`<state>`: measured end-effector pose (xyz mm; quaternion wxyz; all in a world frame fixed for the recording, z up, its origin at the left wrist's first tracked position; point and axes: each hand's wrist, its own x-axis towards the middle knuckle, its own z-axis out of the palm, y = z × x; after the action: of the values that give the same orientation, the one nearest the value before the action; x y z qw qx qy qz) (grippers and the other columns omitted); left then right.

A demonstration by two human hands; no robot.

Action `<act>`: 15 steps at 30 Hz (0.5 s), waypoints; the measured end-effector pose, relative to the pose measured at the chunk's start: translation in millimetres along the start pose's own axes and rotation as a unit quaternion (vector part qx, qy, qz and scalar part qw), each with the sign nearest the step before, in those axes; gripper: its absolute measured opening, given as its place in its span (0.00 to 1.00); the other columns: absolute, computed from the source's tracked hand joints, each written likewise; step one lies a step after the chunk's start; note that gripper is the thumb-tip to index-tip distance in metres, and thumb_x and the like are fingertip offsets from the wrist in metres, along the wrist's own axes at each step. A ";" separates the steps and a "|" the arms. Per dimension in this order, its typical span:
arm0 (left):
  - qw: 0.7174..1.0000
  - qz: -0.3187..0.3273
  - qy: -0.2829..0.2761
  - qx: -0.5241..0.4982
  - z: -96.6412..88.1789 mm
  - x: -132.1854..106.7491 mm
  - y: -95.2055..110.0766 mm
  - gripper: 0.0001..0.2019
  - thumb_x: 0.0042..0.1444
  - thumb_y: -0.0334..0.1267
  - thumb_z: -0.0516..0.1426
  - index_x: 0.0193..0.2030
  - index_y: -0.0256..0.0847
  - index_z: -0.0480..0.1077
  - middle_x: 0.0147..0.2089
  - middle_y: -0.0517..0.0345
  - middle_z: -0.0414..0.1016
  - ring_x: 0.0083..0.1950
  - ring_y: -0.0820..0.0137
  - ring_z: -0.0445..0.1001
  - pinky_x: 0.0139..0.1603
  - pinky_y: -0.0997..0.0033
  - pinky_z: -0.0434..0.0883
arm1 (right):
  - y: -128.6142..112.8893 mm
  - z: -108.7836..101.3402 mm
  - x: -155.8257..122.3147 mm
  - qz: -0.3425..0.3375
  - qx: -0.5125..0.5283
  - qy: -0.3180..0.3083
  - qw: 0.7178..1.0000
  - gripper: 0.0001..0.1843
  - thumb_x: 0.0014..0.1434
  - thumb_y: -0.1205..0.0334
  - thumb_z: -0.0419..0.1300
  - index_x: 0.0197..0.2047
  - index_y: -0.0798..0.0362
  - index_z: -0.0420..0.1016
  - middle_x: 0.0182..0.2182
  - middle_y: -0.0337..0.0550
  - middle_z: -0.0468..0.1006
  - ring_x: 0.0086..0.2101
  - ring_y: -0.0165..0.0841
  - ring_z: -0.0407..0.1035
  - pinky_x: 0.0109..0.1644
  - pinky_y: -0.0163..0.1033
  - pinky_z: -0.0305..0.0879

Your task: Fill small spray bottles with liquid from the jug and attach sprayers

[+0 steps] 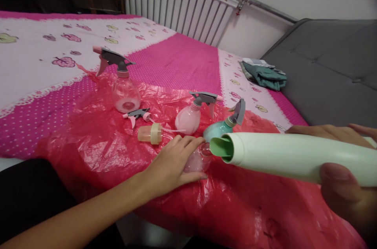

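My left hand [176,162] is wrapped round a small clear spray bottle [196,162] with its top off, standing on red plastic sheeting. In my right hand [343,186] is a pale green, bottle-like container [282,156], tipped sideways with its green spout at the open neck of the small bottle. Whether liquid runs from the spout I cannot tell. Left of my left hand lie a loose spray head [138,115] with its tube and a yellowish cap [150,134]. Behind stand a pink spray bottle [188,119] and a teal spray bottle [218,129], partly hidden by the container.
A taller clear spray bottle [126,94] stands at the back left of the red sheeting [97,151], which covers part of a pink patterned bed [188,64]. Folded clothes [265,75] lie by the grey headboard [332,68]. A radiator [176,1] is along the wall.
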<state>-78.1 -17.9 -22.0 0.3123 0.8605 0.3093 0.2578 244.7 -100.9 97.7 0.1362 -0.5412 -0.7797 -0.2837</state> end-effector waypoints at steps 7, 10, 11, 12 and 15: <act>1.000 0.003 -0.003 0.007 2.3 0.5 -0.2 0.37 0.60 0.53 0.67 0.71 0.43 0.61 0.68 0.42 0.72 0.62 0.47 0.73 0.64 0.38 0.71 | -0.7 0.4 0.4 -0.001 0.001 -0.003 1.000 0.31 0.67 0.38 0.37 0.51 0.44 0.74 0.38 0.41 0.79 0.40 0.45 0.74 0.59 0.55 0.51; 1.000 0.002 0.001 0.006 2.1 0.6 -0.4 0.37 0.60 0.53 0.67 0.71 0.43 0.63 0.68 0.42 0.72 0.62 0.47 0.74 0.63 0.38 0.72 | -0.4 -0.6 -0.1 -0.002 -0.003 -0.001 1.000 0.31 0.67 0.38 0.37 0.51 0.44 0.74 0.38 0.41 0.79 0.40 0.44 0.74 0.58 0.55 0.51; 1.000 0.001 0.001 0.004 1.8 0.6 -0.4 0.36 0.60 0.54 0.67 0.71 0.44 0.63 0.67 0.42 0.73 0.62 0.47 0.74 0.63 0.38 0.72 | -0.4 -1.0 -0.1 -0.004 -0.004 -0.003 1.000 0.31 0.67 0.38 0.37 0.51 0.44 0.74 0.38 0.41 0.79 0.39 0.44 0.74 0.58 0.55 0.51; 1.000 0.000 0.001 0.002 1.5 0.6 -0.3 0.36 0.60 0.54 0.67 0.71 0.45 0.63 0.67 0.43 0.73 0.62 0.47 0.74 0.63 0.39 0.72 | -0.6 -1.5 0.0 -0.005 -0.006 -0.006 1.000 0.31 0.67 0.38 0.37 0.51 0.44 0.74 0.38 0.41 0.79 0.39 0.44 0.74 0.58 0.55 0.51; 1.000 0.001 0.001 0.000 0.7 0.7 0.0 0.35 0.61 0.54 0.67 0.71 0.45 0.63 0.67 0.43 0.73 0.62 0.48 0.74 0.63 0.39 0.72 | -1.2 -2.6 0.5 -0.007 -0.008 -0.009 1.000 0.30 0.68 0.38 0.36 0.51 0.44 0.73 0.38 0.41 0.79 0.39 0.45 0.74 0.58 0.56 0.52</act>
<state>-77.2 -17.7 -22.3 0.3116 0.8604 0.3088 0.2593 243.1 -102.3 99.7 0.1228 -0.5395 -0.7824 -0.2858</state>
